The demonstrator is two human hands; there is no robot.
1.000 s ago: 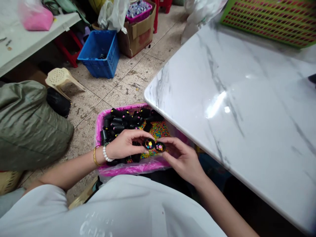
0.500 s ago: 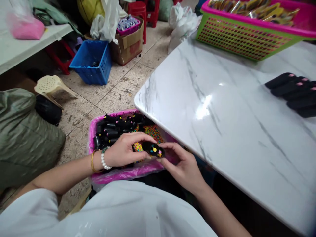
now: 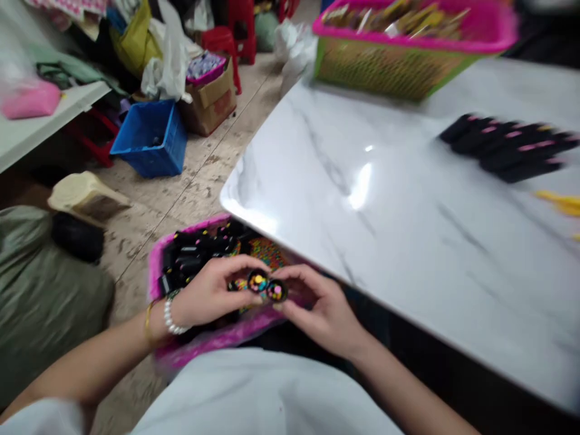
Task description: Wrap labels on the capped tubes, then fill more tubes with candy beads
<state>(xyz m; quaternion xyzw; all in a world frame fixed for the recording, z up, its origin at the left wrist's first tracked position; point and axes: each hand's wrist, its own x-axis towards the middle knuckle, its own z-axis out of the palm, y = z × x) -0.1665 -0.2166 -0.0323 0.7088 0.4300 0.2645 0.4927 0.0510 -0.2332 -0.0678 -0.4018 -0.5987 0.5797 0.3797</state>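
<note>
Over the pink-lined basket, my left hand [image 3: 215, 293] closes finger and thumb on a small black tube [image 3: 258, 281], its round end facing up and showing coloured beads. A second black tube [image 3: 277, 291] sits against it, pinched by my right hand [image 3: 324, 305]; beads show in its end too. The tubes' lower parts are hidden. Below my hands, the pink basket [image 3: 156, 266] holds many more black tubes [image 3: 190, 263] and loose multicoloured beads [image 3: 267, 251].
A white marbled table [image 3: 308, 199] rises at the right, its corner over the basket. On it stand a green and pink basket [image 3: 376, 66] of wrapped items and a row of black tubes [image 3: 502, 145]. A blue crate [image 3: 149, 139], a cream stool [image 3: 81, 193] and a sack [image 3: 49, 308] are at the left.
Both tube ends have turned up into clearer view, side by side. The view has swung to the right, bringing more of the tube row and some yellow pieces on the table into sight.
</note>
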